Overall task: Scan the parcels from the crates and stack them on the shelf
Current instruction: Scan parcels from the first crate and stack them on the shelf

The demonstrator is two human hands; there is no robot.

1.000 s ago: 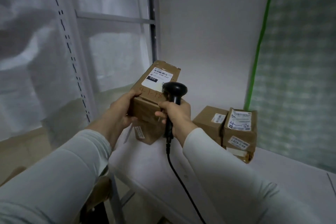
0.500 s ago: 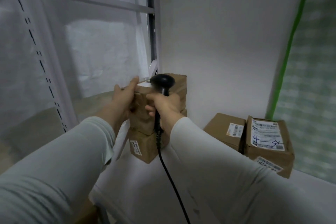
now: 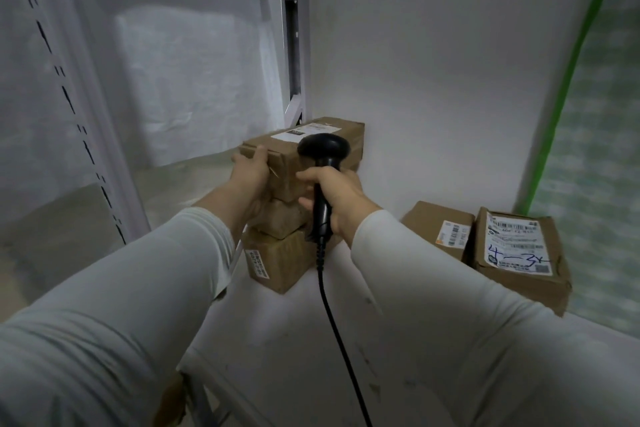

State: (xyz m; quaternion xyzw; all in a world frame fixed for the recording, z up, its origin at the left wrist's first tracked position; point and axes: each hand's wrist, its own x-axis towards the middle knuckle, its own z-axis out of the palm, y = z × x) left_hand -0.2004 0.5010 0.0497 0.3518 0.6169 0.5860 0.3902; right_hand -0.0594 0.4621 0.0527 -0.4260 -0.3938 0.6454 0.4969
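My left hand (image 3: 250, 168) grips the parcel (image 3: 277, 145) by its near corner (stiff, probably light), right hand (image 3: 341, 194) clenched on the scanner (image 3: 323, 148).

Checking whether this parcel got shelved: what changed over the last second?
The top parcel, tilted label-up for the scanner a second ago, was lowered to lie flat on the corner stack. The left grip still holds its near end; the right grip still holds the scanner. The two parcels at right stayed put.
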